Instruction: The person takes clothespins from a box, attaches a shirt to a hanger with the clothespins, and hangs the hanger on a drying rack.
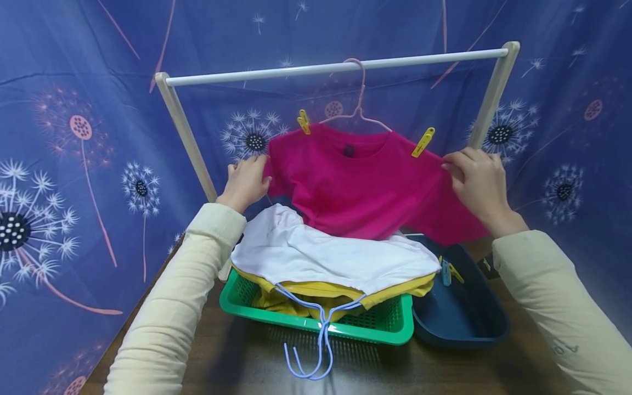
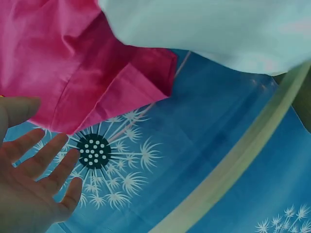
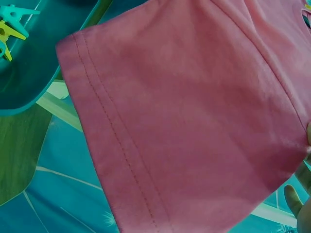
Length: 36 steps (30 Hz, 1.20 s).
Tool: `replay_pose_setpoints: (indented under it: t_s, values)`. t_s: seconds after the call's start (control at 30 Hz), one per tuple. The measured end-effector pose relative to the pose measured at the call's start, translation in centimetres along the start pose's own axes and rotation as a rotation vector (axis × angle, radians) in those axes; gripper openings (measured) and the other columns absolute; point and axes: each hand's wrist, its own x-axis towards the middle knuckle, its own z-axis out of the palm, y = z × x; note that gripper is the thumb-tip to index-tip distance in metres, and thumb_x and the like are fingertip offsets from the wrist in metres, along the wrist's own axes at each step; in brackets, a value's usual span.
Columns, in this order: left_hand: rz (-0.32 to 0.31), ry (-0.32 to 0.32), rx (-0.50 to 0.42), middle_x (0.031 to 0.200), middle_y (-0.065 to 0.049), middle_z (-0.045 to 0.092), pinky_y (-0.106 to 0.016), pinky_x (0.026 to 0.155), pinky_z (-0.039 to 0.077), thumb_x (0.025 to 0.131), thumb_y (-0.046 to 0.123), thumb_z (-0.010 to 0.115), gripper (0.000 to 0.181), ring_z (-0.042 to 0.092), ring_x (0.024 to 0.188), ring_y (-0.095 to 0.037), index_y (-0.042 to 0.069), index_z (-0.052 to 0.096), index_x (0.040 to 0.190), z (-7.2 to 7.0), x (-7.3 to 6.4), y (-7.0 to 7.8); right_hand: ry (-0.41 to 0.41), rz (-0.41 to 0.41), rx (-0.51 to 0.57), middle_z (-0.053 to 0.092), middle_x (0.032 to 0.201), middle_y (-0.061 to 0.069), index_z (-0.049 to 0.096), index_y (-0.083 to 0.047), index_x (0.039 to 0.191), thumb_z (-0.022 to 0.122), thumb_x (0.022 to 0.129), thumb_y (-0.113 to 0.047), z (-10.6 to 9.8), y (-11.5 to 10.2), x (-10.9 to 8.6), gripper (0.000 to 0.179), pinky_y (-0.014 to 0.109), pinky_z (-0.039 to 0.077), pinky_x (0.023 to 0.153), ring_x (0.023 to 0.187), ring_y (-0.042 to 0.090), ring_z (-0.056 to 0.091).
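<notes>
1. I have the pink shirt [image 1: 345, 181] in front of me, hanging on a pink hanger [image 1: 363, 90] whose hook sits over the white rail [image 1: 296, 71].
2. The rail runs between a left post [image 1: 188, 137] and a right post [image 1: 496, 93], with the hanger a little right of its middle.
3. I see a yellow clip [image 1: 303, 122] on the shirt's left shoulder and another yellow clip [image 1: 423, 142] on its right shoulder, both upright or leaning slightly.
4. My left hand [image 1: 247, 181] is at the end of the left sleeve. From the left wrist, its fingers show spread and relaxed, the thumb apart from them, right beside the fabric; I make out no grip.
5. My right hand [image 1: 479, 178] pinches the top edge of the right sleeve between thumb and fingers, and the rest of that sleeve drapes below it.
6. Below the shirt, a white cloth [image 1: 326, 258] lies over a yellow cloth [image 1: 316, 289], both heaped on the green basket [image 1: 266, 315].
7. Blue hangers [image 1: 324, 323] reach in among those cloths, their hooks sticking out past the basket's front rim, towards me.
8. Just right of the basket I have the dark tray [image 1: 459, 312], with a blue clip [image 1: 446, 272] and a third yellow clip [image 1: 457, 274] near its back left side.
9. Basket and tray are on the brown worktop [image 1: 266, 362]; a blue dandelion-print curtain [image 1: 133, 109] stands behind.
</notes>
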Motion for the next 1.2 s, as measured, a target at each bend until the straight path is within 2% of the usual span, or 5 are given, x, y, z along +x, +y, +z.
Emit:
replay_pose_setpoints:
  t_s: [0.2,0.4,0.63,1.0,1.2]
  values:
    - [0.057,0.023,0.012,0.118,-0.019,0.056,-0.055,0.085,0.034,0.088,0.019,0.055,0.040,0.050,0.107,-0.043,0.003,0.048,0.124,0.6,-2.1,-1.0,-0.021,-0.019,0.021,0.063,0.089,0.021,0.064,0.002,0.098,0.060,0.086,-0.008,-0.3,0.0,-0.4,0.016,0.049,0.034,0.074,0.083,0.035,0.054]
    - [0.125,0.033,0.009,0.108,-0.016,0.062,-0.057,0.084,0.035,0.088,0.018,0.057,0.032,0.054,0.101,-0.041,0.007,0.055,0.118,1.1,-4.1,-1.5,-0.040,-0.034,0.021,0.062,0.087,0.019,0.064,0.001,0.099,0.062,0.085,-0.010,-0.7,0.0,-0.9,0.017,0.043,0.030,0.068,0.080,0.033,0.052]
    - [0.213,0.089,0.011,0.101,-0.012,0.067,-0.055,0.081,0.040,0.086,0.016,0.059,0.024,0.058,0.094,-0.036,0.010,0.061,0.109,1.8,-6.5,-1.1,-0.062,-0.020,0.030,0.062,0.088,0.020,0.063,0.001,0.101,0.056,0.090,-0.014,-1.7,-0.4,-1.3,0.021,0.045,0.030,0.072,0.080,0.032,0.051]
    - [0.293,0.055,0.035,0.100,-0.008,0.067,-0.050,0.076,0.043,0.082,0.021,0.066,0.029,0.059,0.089,-0.032,0.012,0.063,0.109,2.4,-9.9,-0.3,-0.048,-0.022,0.011,0.062,0.091,0.021,0.062,0.002,0.101,0.056,0.088,-0.012,-3.6,0.1,-3.2,0.020,0.051,0.033,0.074,0.087,0.036,0.052]
    - [0.301,0.022,0.029,0.103,-0.007,0.067,-0.049,0.075,0.042,0.079,0.022,0.069,0.031,0.058,0.091,-0.030,0.013,0.065,0.109,3.0,-11.6,-0.6,-0.056,-0.019,-0.030,0.061,0.094,0.023,0.061,0.004,0.102,0.057,0.086,-0.011,-4.9,0.5,-4.8,0.022,0.052,0.033,0.073,0.089,0.038,0.051]
